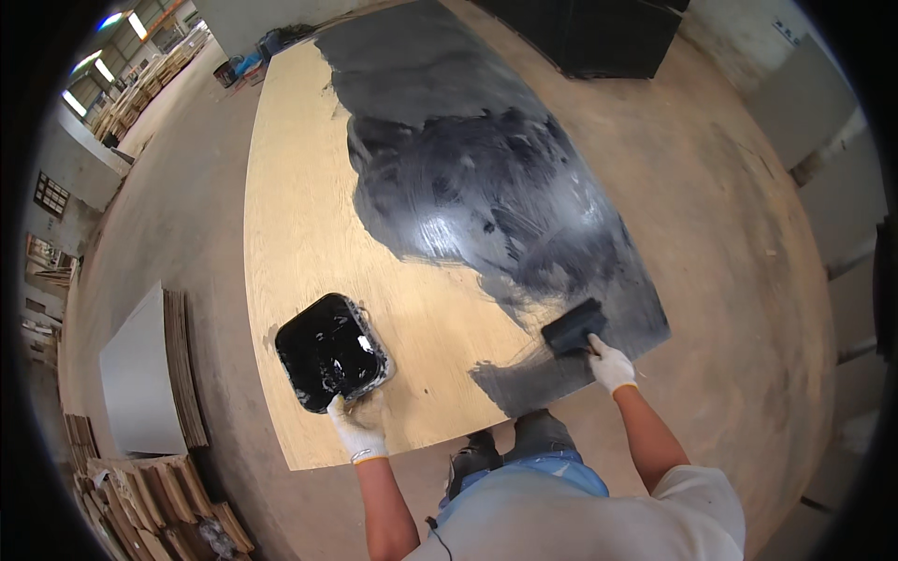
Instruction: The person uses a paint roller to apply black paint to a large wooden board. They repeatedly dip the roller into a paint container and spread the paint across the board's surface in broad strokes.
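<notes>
My right hand (613, 366), in a white glove, is closed round the handle of a wide black paint brush (572, 327). The brush head lies against a plywood sheet (290, 196), near its right front corner. Dark wet coating (468, 196) covers the sheet's far and right parts; bare pale wood shows on the left and in front. My left hand (356, 428), also gloved, grips the near rim of a square black paint tub (334, 351) at the sheet's left front. Glossy black paint fills part of the tub. My left fingers are partly hidden by the rim.
A stack of grey-faced panels (145, 374) stands on the floor to the left, with bundled wood pieces (168, 505) nearer me. Beyond the sheet is a large black stack (608, 37). Grey panels (795, 103) lean along the right wall. A small bucket (224, 74) stands far left.
</notes>
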A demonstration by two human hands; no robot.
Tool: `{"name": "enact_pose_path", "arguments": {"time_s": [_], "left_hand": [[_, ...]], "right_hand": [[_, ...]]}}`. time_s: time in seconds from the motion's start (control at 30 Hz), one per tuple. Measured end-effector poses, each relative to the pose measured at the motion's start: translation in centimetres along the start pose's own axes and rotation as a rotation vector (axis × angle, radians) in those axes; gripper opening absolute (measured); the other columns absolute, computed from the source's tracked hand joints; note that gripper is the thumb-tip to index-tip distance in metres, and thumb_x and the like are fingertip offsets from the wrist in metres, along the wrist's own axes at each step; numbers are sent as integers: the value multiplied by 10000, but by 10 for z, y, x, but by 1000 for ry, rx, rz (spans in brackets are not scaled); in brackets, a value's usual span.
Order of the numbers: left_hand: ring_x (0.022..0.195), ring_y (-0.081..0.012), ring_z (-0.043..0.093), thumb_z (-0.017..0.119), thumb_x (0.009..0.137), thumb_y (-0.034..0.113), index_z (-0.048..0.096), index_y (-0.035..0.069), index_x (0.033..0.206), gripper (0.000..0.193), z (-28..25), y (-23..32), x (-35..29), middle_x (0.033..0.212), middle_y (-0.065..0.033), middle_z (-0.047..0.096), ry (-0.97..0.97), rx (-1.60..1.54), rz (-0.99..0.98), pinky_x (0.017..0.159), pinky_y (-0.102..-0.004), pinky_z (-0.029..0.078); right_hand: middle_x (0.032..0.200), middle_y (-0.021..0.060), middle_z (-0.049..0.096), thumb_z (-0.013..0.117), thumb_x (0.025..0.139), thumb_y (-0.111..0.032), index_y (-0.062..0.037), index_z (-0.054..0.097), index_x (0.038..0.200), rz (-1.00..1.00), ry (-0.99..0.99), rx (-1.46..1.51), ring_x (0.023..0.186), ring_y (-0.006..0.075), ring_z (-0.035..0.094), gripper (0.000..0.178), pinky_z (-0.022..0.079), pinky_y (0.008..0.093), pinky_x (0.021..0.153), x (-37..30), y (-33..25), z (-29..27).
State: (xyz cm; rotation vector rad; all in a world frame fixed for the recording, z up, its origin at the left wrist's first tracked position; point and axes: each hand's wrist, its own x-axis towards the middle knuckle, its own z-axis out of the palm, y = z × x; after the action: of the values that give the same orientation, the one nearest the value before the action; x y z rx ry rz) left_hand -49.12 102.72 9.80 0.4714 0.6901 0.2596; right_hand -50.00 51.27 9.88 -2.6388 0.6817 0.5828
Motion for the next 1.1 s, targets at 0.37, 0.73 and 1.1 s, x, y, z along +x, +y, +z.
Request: {"name": "enact_pose_path", "arguments": {"time_s": [0.37, 0.73, 1.1], "left_hand": [[1289, -312, 578, 696, 889, 376, 621, 10, 1295, 552, -20, 27, 14, 1378, -150, 632, -27, -33, 131, 1118, -485, 474], [1219, -322, 632, 675, 929, 505, 744, 32, 1108, 511, -4, 6, 2, 1272, -152, 718, 105, 103, 303, 1146, -497, 460], [1255, -332, 629, 615, 927, 568, 699, 68, 1258, 606, -4, -2, 27, 1348, -147, 690, 209, 86, 366, 1158, -556, 441]], "right_hand": [[1284, 254, 666, 531, 1009, -256, -295, 548, 1511, 29, 90, 20, 1188, 445, 641, 503, 502, 477, 1024, 157, 2, -51], [1295, 263, 670, 453, 1029, -261, -143, 607, 1442, -575, 95, -122, 1210, 442, 641, 457, 494, 483, 1039, 494, -190, -132], [1395, 171, 660, 504, 920, -174, -192, 596, 1466, -815, -64, -89, 1284, 354, 638, 555, 511, 461, 1066, 509, -442, -68]]}}
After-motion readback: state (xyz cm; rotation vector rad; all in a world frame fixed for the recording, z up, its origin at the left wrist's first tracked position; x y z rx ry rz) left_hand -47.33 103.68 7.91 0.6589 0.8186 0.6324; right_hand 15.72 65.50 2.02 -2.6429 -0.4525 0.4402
